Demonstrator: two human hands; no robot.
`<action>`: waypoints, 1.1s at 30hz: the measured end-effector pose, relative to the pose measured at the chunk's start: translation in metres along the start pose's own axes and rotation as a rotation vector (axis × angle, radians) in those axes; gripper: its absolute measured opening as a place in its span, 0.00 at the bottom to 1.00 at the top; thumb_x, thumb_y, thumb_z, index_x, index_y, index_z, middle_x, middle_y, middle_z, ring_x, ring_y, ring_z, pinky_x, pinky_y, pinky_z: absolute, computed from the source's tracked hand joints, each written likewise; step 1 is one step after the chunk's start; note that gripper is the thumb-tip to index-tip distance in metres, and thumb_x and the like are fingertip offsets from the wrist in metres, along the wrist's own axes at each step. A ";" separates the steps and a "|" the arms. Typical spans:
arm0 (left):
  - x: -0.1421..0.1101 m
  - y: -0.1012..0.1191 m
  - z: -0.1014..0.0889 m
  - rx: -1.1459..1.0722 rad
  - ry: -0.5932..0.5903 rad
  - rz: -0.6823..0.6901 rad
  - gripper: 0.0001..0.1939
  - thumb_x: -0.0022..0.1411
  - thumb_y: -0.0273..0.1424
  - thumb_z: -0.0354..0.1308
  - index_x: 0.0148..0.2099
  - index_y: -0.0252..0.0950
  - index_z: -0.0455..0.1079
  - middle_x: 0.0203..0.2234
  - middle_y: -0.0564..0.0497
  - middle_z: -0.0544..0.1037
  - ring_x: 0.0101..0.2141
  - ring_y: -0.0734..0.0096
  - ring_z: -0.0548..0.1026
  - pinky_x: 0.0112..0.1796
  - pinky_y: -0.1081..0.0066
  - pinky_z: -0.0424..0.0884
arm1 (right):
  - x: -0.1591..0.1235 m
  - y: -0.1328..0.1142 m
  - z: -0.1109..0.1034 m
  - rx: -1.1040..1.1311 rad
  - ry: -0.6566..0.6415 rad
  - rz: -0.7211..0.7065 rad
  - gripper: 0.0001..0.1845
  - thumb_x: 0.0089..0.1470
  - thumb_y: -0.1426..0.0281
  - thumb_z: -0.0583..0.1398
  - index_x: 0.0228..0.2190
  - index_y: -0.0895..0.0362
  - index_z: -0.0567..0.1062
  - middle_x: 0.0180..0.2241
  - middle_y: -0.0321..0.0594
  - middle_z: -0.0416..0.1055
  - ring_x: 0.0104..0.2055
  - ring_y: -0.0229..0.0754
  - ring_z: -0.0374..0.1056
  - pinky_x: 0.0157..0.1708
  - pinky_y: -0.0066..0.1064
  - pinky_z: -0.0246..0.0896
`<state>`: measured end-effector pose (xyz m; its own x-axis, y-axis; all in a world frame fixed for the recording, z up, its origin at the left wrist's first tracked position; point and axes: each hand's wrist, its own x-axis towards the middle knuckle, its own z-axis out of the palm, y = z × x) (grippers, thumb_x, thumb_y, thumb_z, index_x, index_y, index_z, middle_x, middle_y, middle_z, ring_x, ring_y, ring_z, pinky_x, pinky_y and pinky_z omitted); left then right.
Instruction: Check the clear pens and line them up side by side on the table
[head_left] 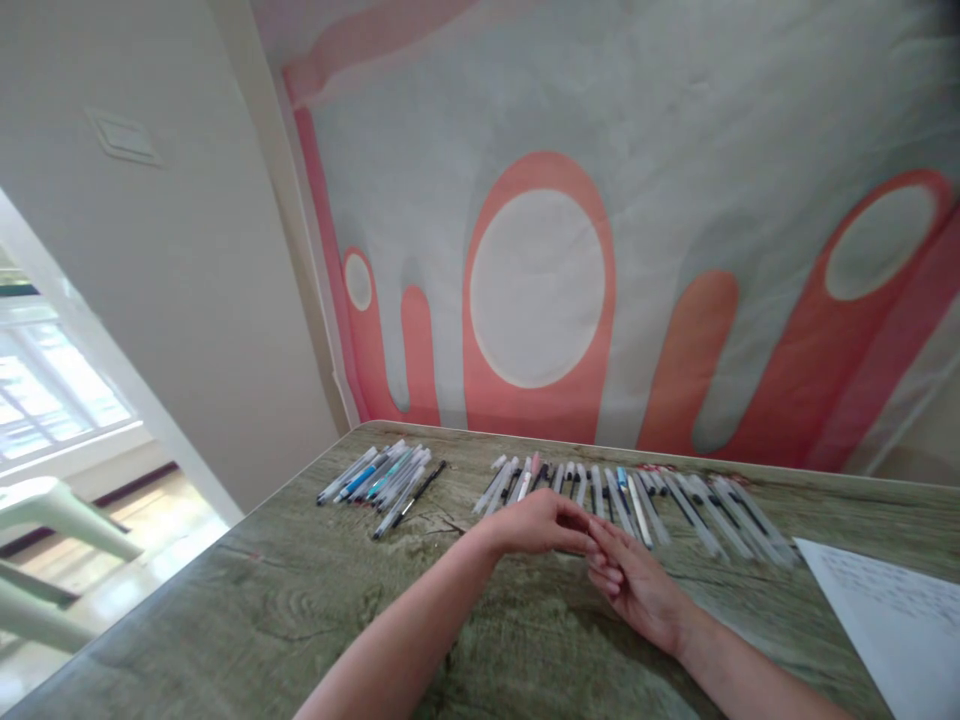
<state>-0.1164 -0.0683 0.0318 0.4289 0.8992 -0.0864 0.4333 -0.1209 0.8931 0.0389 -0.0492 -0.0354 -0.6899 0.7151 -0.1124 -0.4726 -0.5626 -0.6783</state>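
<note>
My left hand (532, 522) and my right hand (641, 590) meet over the wooden-topped table, fingertips touching. The left hand bends at the wrist, its fingers curled toward the right one. On the right hand the fingers are folded in with the thumb against them. Whether anything small is between them is hidden. Just behind the hands lies a long row of pens (641, 510), mostly with clear or white barrels, laid side by side. Left of the hands is a bunched pile of pens (379, 480), some blue and teal, with a dark pen (420, 492) at its right edge.
A sheet of paper with handwriting (889, 620) lies at the table's right. The table (247, 610) backs onto a wall with a red and grey printed covering (540, 410). A pale green plastic stool (52, 510) stands on the floor at left.
</note>
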 end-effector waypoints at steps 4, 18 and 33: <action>0.002 -0.007 -0.005 0.009 0.022 -0.017 0.19 0.48 0.40 0.57 0.40 0.33 0.73 0.28 0.51 0.76 0.29 0.74 0.71 0.33 0.76 0.64 | 0.000 0.000 0.002 0.000 0.003 0.015 0.08 0.47 0.66 0.61 0.29 0.58 0.70 0.17 0.29 0.58 0.15 0.24 0.47 0.14 0.18 0.43; -0.012 -0.092 -0.087 0.613 0.895 -0.466 0.12 0.54 0.31 0.52 0.39 0.37 0.73 0.35 0.49 0.77 0.37 0.70 0.72 0.39 0.74 0.64 | 0.000 0.000 0.002 0.019 0.003 0.038 0.10 0.48 0.64 0.60 0.30 0.59 0.73 0.20 0.34 0.63 0.17 0.28 0.53 0.17 0.22 0.47; -0.010 -0.097 -0.077 0.653 0.896 -0.506 0.12 0.52 0.38 0.55 0.37 0.41 0.73 0.31 0.51 0.76 0.35 0.71 0.72 0.34 0.76 0.63 | 0.000 -0.001 0.001 -0.001 -0.010 0.043 0.10 0.49 0.64 0.59 0.30 0.59 0.73 0.21 0.34 0.64 0.18 0.27 0.53 0.17 0.22 0.47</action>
<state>-0.2239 -0.0334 -0.0202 -0.4910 0.8466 0.2052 0.8208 0.3707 0.4347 0.0386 -0.0496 -0.0340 -0.7151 0.6860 -0.1343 -0.4417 -0.5923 -0.6739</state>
